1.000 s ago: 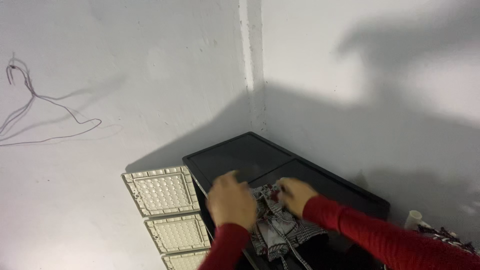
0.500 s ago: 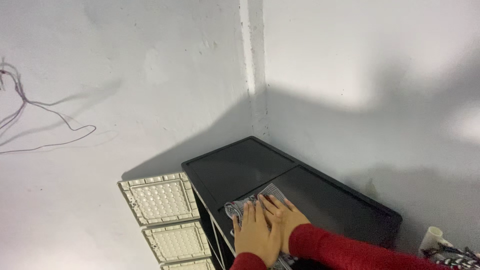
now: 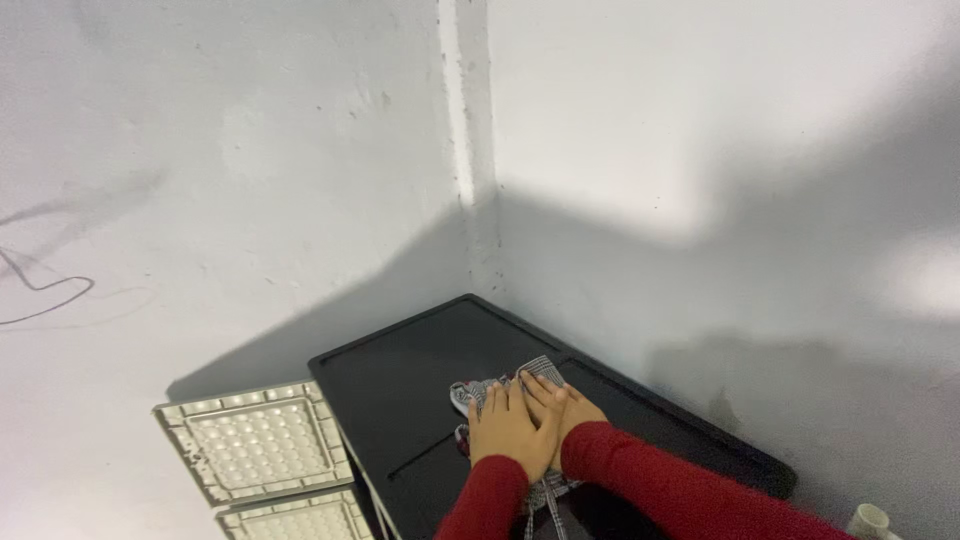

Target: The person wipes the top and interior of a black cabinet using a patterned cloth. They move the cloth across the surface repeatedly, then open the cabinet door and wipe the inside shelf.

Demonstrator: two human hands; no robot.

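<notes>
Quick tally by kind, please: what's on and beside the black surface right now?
Hands, flat on the cloth: 2 (left hand, right hand)
Grey checked folded cloth: 1
Black flat-topped cabinet: 1
White dimpled square panels: 2
Total: 6

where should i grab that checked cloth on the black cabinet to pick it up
Take the checked cloth by its free far corner, coming from the wall side. The left hand and right hand lie flat over its middle, so probably only that corner and the left edge are free to pinch on the black cabinet.
</notes>
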